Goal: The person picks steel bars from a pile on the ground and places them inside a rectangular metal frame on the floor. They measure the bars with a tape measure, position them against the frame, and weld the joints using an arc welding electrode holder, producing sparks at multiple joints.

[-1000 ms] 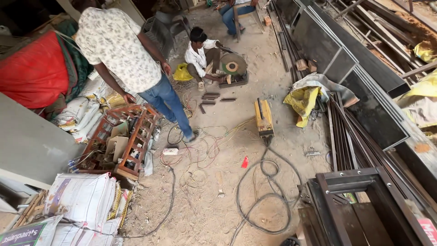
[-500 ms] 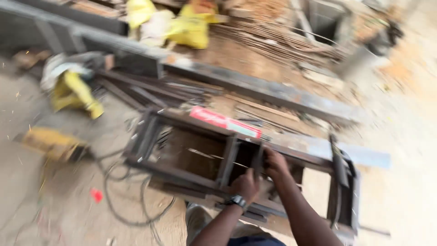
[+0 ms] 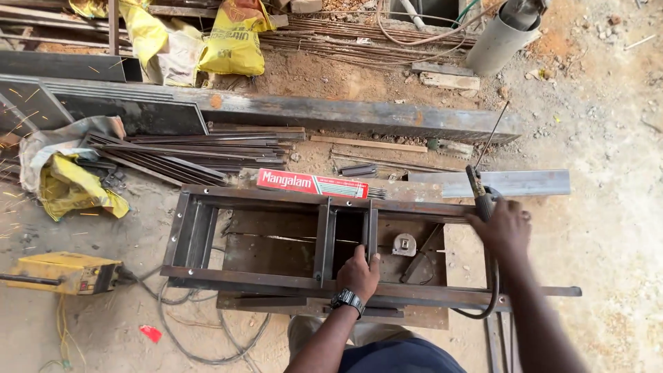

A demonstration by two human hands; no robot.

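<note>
Rusty steel frame [image 3: 276, 200] under gripping left hand [image 3: 358, 271], right hand [image 3: 503, 226] clasping slim electrode holder [image 3: 478, 186]

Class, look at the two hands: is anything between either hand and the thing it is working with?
Nothing visible. The left hand already grips an upright bar of the steel frame, and the right hand is closed round the welding holder, whose rod points away over bare ground. Its cable loops below that hand.

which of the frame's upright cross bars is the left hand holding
The left hand grips the right-hand one of the paired middle bars of the steel frame; its twin and the far-left bars go untouched.
</note>
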